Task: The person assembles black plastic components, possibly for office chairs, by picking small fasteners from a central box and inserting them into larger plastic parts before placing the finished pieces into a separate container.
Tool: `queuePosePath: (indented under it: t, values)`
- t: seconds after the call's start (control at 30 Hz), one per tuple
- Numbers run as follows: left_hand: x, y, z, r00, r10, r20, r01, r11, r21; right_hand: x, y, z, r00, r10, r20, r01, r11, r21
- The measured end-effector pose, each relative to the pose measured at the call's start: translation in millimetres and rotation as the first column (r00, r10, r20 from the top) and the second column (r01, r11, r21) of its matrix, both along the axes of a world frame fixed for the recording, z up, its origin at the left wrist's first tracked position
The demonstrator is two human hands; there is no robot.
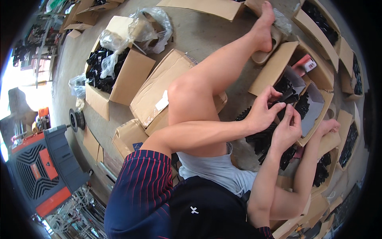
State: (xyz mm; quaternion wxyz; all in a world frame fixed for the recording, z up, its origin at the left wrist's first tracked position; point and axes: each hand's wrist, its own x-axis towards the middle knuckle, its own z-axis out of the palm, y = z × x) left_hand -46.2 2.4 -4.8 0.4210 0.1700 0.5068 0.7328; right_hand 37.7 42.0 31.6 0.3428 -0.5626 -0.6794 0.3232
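My left hand (263, 111) and my right hand (287, 130) meet over the boxes at the right, fingers pinched close together. Between their fingertips is a small black part (291, 98), dark against the parts behind it, so its exact kind is hard to make out. Just beyond my fingers stands an open cardboard box (274, 67) with grey dividers (314, 104) and rows of black toothed pieces (303, 106). Below my hands lies a pile of similar black pieces (258, 145), partly covered by my right wrist.
A red-and-white small box (304, 65) lies inside the divided carton. To the left, an open carton (131, 77) holds black parts and clear plastic bags (149, 32). A closed carton (153, 85) lies beside my knee. A grey-and-orange toolbox (43, 171) stands far left.
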Motion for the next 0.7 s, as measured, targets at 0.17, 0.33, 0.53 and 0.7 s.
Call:
queuePosePath:
  t: [0.17,0.33,0.53,0.7]
  values:
    - [-3.3,-4.6,2.7,1.000,0.013,-0.028,-0.013,1.000,-0.021,-2.3,-5.0,-0.4,0.999,0.019,0.049,-0.019,1.000,-0.004]
    - [-2.7,-5.2,-0.9,0.999,0.036,-0.015,-0.036,0.999,-0.005,5.0,-7.8,-4.6,0.989,0.144,0.021,-0.145,0.988,0.046]
    - [-3.5,-2.3,-6.0,0.999,-0.024,-0.027,0.022,0.998,-0.065,-3.2,-6.0,8.9,0.988,0.134,0.077,-0.140,0.986,0.085]
    - [-5.5,-1.3,4.1,0.998,0.003,0.066,-0.002,1.000,-0.011,-10.1,-3.1,9.2,0.985,0.095,-0.142,-0.094,0.995,0.017]
